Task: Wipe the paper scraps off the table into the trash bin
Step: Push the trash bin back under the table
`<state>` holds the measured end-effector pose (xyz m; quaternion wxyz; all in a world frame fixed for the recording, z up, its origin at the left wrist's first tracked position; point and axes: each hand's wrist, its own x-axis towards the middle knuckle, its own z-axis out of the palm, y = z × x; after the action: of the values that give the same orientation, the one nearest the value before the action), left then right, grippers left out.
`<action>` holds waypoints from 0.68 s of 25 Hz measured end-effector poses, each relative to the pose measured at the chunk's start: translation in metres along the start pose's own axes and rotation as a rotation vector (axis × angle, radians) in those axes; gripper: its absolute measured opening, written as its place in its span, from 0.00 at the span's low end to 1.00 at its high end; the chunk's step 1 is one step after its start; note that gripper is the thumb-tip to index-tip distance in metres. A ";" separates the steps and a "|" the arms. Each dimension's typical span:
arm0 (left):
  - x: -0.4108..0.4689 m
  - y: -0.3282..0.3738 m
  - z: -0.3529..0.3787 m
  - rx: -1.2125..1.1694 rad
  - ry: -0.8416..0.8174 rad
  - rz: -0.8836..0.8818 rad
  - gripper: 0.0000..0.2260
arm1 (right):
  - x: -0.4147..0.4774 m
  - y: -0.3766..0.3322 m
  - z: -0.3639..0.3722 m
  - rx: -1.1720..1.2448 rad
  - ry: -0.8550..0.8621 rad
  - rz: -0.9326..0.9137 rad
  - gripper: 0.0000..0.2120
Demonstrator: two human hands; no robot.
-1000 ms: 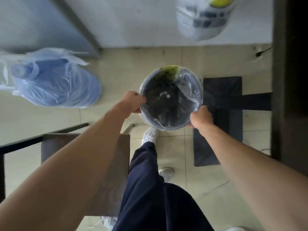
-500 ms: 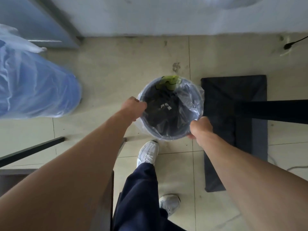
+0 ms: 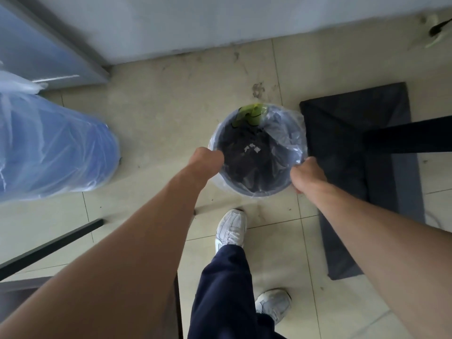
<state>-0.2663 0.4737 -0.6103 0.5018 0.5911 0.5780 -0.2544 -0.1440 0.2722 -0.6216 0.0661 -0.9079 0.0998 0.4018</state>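
A round grey trash bin (image 3: 281, 189) lined with a clear plastic bag is held over the tiled floor, seen from above. My left hand (image 3: 208, 159) grips its left rim and my right hand (image 3: 307, 173) grips its right rim. Inside, a few small white paper scraps (image 3: 252, 149) lie on dark contents. A yellow-green item (image 3: 249, 115) sits at the bin's far rim. The table top is out of view.
A large blue water jug in a plastic wrap (image 3: 49, 148) lies at the left. A dark mat (image 3: 362, 167) and a black beam (image 3: 411, 138) are at the right. A dark table frame (image 3: 49, 245) crosses lower left. My feet stand below the bin.
The view has tilted down and the bin has dropped lower toward the floor, a little away from me. Both hands keep their grip on the rim.
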 end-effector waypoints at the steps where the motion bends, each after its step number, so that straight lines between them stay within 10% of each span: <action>1: -0.010 0.002 -0.003 0.048 -0.001 0.008 0.16 | -0.009 -0.002 -0.004 -0.007 0.008 0.018 0.25; 17: -0.373 0.091 -0.095 -0.091 0.033 0.257 0.14 | -0.336 -0.024 -0.233 0.405 -0.113 -0.420 0.18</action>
<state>-0.2832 0.4136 -0.2202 0.5470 0.6410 0.5166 -0.1517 -0.1921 0.2915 -0.2156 0.3332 -0.8532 -0.0158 0.4011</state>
